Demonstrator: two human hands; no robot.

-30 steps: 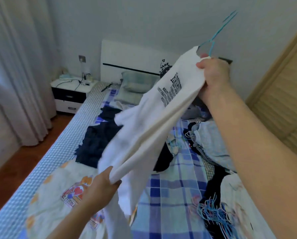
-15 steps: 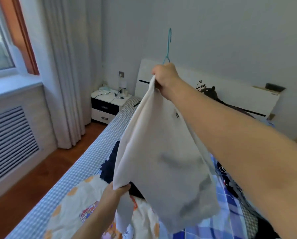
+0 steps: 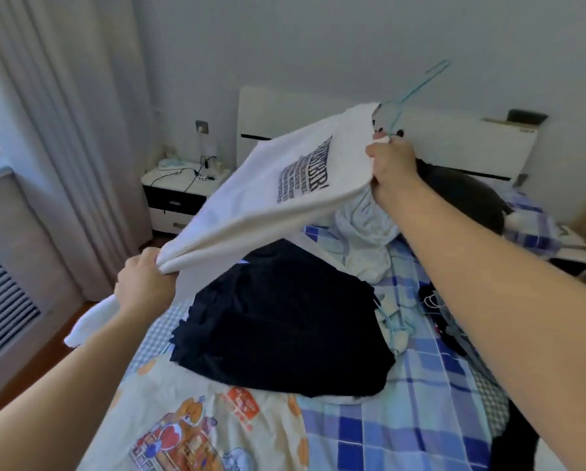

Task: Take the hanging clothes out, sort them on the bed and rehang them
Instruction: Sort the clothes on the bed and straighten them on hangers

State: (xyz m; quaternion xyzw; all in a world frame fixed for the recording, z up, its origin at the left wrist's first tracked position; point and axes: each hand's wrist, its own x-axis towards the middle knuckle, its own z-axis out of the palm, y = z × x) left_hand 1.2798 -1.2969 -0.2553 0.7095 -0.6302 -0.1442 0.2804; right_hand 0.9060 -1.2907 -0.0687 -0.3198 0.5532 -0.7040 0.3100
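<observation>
Right hand (image 3: 392,171): fingers curled tight, clamped on the collar end of the white T-shirt (image 3: 278,192), raised above the middle of the bed (image 3: 420,419) toward the headboard (image 3: 454,137)

Left hand (image 3: 145,283): fingers closed in a fist round the gathered hem end of the same shirt, held lower, over the bed's left edge; a loose tail of white cloth hangs below the wrist

White T-shirt: stretched taut in the air between the two hands, sloping up from left to right, dark printed lettering facing the camera; clear of the bedding

Teal wire hanger (image 3: 417,86): its hook sticks up out of the shirt's collar just above the right hand; whether the fingers also grip the wire cannot be told

Dark navy clothes (image 3: 281,321): piled at the bed's centre, beneath the stretched shirt

Pale blue and white garments (image 3: 366,229): crumpled heap near the headboard end, behind the right wrist

Loose hangers (image 3: 392,329): lying at the right side of the navy pile

Bedding: blue check cover on the right, cartoon-print sheet (image 3: 189,426) at the near left corner

Nightstand (image 3: 179,195): left of the headboard, cables on top; curtain (image 3: 64,130) beside it
</observation>
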